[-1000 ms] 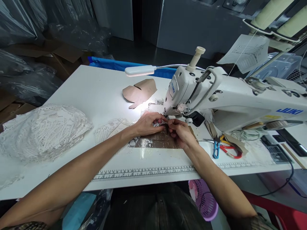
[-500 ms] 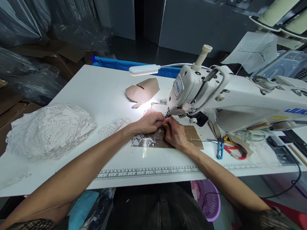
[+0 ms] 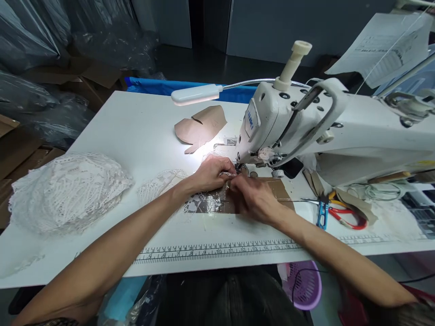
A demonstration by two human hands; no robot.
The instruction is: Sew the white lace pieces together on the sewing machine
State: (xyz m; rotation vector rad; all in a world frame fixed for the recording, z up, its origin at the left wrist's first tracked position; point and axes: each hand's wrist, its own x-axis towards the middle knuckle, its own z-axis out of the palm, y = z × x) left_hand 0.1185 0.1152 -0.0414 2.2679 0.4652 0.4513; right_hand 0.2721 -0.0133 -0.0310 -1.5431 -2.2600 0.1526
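Taking the meeting point of the fingertips as the clock's centre and the person at 6 o'clock, a narrow strip of white openwork lace (image 3: 227,174) lies right at the centre, under the presser foot's near side. The left hand (image 3: 213,174) grips it between curled fingers, reaching in from 9 o'clock. The right hand (image 3: 253,194) comes in from 4 o'clock, fingers bent and tips beside the strip; whether they pinch it, I cannot tell. Both work over a flat brown sheet with a glossy surface (image 3: 280,192). The white metal sewing machine head (image 3: 260,117) rises close at 1 o'clock, limiting room there. A tan paper pattern piece (image 3: 202,129) lies at 11 o'clock, a rounded heap of white lace (image 3: 73,190) well off at 9. Blue-handled snips (image 3: 322,215) lie between 3 and 4 o'clock. Toward 6, white surface and a printed black ruler scale (image 3: 217,253) separate the sheet from the near edge of the white counter (image 3: 112,120); the far edge runs across beyond the pattern piece
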